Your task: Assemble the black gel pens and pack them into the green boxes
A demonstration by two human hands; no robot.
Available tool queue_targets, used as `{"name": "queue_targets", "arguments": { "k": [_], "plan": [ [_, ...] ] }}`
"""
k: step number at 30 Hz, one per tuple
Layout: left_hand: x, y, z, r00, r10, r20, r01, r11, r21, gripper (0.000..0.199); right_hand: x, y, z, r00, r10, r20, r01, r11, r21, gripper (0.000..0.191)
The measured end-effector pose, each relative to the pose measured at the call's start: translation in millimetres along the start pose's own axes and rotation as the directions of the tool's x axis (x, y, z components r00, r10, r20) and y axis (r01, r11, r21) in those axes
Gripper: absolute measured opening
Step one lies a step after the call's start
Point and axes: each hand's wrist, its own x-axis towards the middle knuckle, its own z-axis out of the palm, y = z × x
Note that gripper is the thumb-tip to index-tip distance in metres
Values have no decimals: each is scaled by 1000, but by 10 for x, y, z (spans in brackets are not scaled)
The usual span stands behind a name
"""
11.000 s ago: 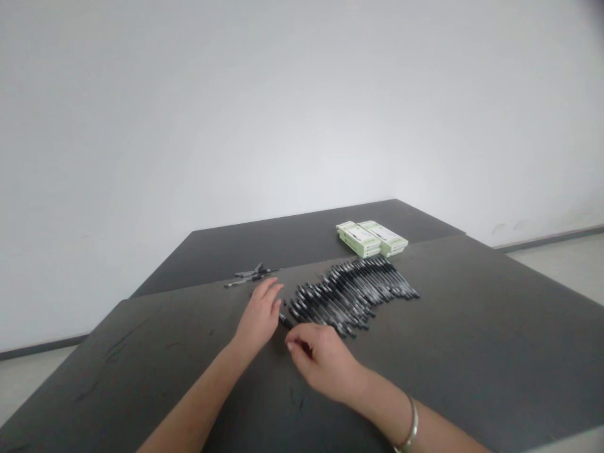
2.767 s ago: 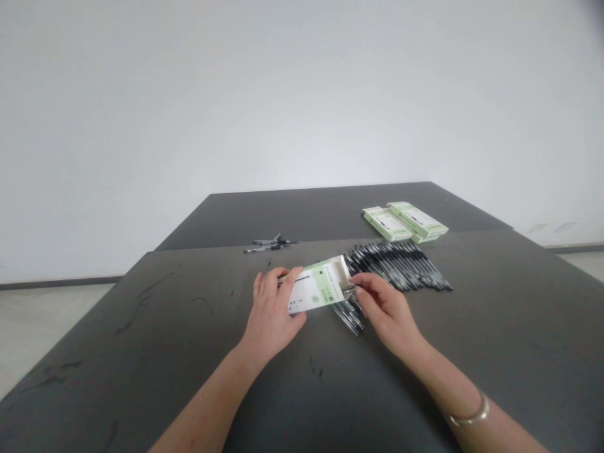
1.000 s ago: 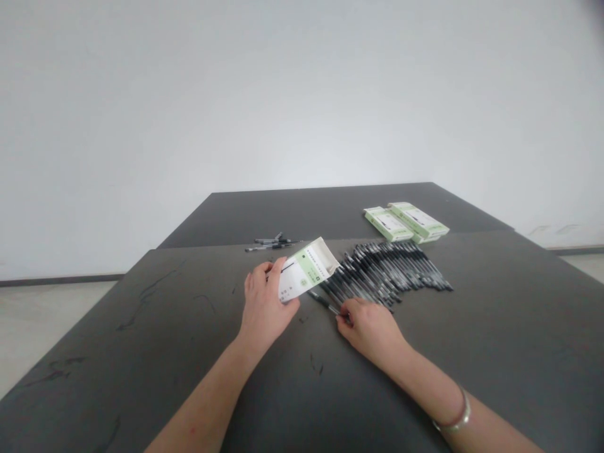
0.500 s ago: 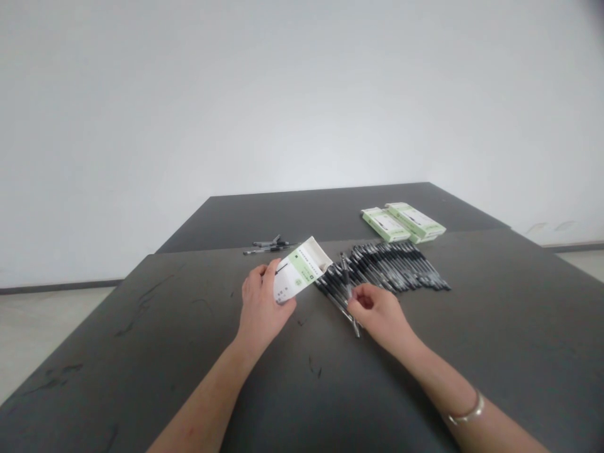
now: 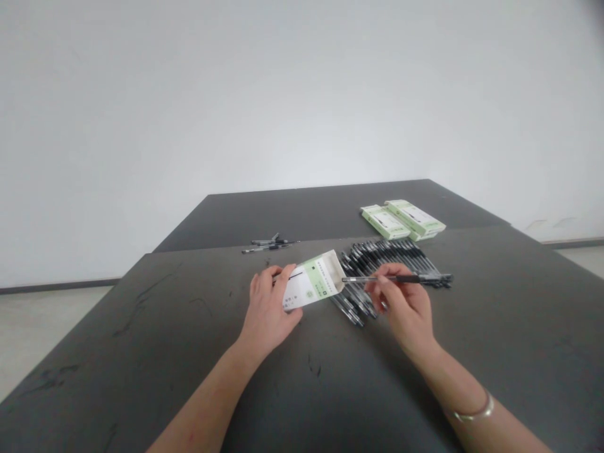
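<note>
My left hand (image 5: pixel 271 305) is closed around a white and green pen box (image 5: pixel 311 281), which tilts with its uncovered end facing right. Between the thumb and fingers of my right hand (image 5: pixel 403 302) is a pen (image 5: pixel 361 279), clear with a black grip. It lies nearly level, and its left tip is at the mouth of the box; I cannot tell whether the tip is inside. Behind and below my right hand, a row of similar pens (image 5: pixel 391 251) is spread on the dark table, partly hidden by that hand and the box.
Several more green and white pen boxes (image 5: pixel 415 217) are stacked at the back right of the table (image 5: pixel 165 340). A few loose pens (image 5: pixel 271 243) lie beyond my left hand, near the seam between the table sections. A pale wall (image 5: pixel 302 94) stands behind.
My right hand has moved right and lifted a pen, turning it from steep to nearly level at the box mouth. My left hand has shifted the box slightly right and tilted it flatter.
</note>
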Motion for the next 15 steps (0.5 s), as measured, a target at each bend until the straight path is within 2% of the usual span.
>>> {"name": "queue_targets", "arguments": {
  "k": [8,15],
  "plan": [
    [4,20,-26,999,32,25,-32,999,-6,72,5,52,5,999,-1,54,7,994,-110,20],
    [4,29,-24,999,48,23,-48,999,-19,74,0,32,61,990,91,109,-79,991,-111,26]
  ]
}}
